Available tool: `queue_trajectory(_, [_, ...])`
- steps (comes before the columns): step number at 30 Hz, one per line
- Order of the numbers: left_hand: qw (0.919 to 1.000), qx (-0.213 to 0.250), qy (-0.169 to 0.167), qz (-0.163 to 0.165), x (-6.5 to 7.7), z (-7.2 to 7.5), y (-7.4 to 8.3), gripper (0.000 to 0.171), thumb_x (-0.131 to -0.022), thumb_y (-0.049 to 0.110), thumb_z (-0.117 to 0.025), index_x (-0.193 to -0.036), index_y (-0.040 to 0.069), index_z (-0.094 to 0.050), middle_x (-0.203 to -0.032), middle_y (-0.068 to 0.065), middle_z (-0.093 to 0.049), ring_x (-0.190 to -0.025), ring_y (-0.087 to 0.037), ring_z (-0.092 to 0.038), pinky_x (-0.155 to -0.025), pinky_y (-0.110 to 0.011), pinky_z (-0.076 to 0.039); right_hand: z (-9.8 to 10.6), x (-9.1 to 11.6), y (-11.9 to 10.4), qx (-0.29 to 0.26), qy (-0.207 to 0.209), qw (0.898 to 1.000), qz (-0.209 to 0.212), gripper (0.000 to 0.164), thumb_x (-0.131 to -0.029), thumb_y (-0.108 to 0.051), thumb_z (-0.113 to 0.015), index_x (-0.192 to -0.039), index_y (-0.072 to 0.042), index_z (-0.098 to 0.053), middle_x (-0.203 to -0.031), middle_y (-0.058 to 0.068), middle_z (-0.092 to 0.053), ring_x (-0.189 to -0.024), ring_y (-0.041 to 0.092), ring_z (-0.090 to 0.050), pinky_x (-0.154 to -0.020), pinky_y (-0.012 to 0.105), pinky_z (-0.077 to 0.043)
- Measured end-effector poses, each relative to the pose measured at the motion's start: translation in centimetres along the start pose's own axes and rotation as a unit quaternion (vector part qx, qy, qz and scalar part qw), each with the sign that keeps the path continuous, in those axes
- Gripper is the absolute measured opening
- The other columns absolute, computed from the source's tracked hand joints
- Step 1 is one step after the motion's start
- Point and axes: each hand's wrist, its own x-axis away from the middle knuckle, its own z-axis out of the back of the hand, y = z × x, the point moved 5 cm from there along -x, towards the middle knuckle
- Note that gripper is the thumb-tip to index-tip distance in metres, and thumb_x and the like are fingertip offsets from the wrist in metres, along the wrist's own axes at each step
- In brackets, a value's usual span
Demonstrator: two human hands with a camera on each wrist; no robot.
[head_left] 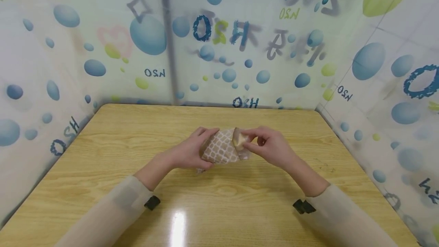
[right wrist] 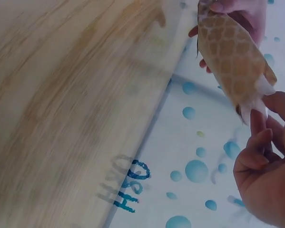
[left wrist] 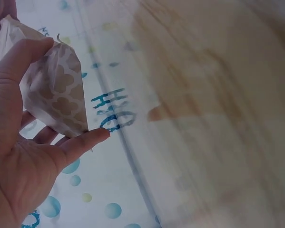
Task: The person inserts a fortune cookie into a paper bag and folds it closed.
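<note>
A small tan packet (head_left: 221, 147) with a white lattice pattern is held above the table in the head view. The left hand (head_left: 192, 149) grips its left end, thumb on one side and fingers on the other. At the right end, whitish thin material (right wrist: 250, 108) shows at the packet's mouth. Thumb and forefinger of the right hand (head_left: 271, 146) pinch this material. The left wrist view shows the packet's folded end (left wrist: 61, 85) between the thumb and fingers. What the packet contains is hidden.
Beneath the hands lies a wood-grain table (head_left: 137, 125). Pale curtain-like walls (head_left: 212, 68) with blue and green dots and lettering stand behind it and at both sides. A bright light reflection falls on the near part of the tabletop.
</note>
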Motion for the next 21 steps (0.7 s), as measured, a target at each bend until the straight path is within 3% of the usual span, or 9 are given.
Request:
queue_trajectory(8, [0.9999, -0.006, -0.011, 0.000, -0.2, -0.2, 0.6, 0.111, -0.083, 0.022, -0.093, -0.173, 0.009, -0.029, -0.158, -0.020, -0.043, -0.139, -0.034, -0.052, -0.118, -0.056, -0.052, -1.3, -0.1, -0.8, 0.031, -0.005, 0.999, 0.008, 0.033, -0.099, -0.020, -0.083, -0.131, -0.013, -0.082, -0.096, -0.004, -0.072, -0.075, 0.013, -0.052, -0.065, 0.023, -0.047])
queue_trajectory(16, [0.9996, 0.021, -0.001, 0.016, 0.1, 0.0, -0.1, 0.112, -0.083, 0.023, -0.094, -0.173, 0.013, -0.029, -0.157, -0.016, -0.042, -0.139, -0.032, -0.051, -0.119, -0.058, -0.051, -0.1, 0.4, 0.7, -0.055, -0.001, 0.998, -0.032, 0.047, -0.101, -0.022, -0.080, -0.147, -0.018, -0.071, -0.114, 0.005, -0.078, -0.076, 0.014, -0.058, -0.060, 0.026, -0.048])
queue_trajectory(21, [0.9996, 0.023, 0.011, 0.011, 0.4, 0.4, -0.3, 0.111, -0.082, 0.021, -0.094, -0.173, 0.012, -0.030, -0.157, -0.018, -0.042, -0.140, -0.035, -0.052, -0.120, -0.061, -0.049, 0.8, 0.6, 2.0, -0.073, 0.016, 0.997, -0.015, 0.042, -0.102, -0.017, -0.079, -0.144, -0.016, -0.074, -0.113, 0.007, -0.068, -0.076, 0.015, -0.052, -0.064, 0.027, -0.046])
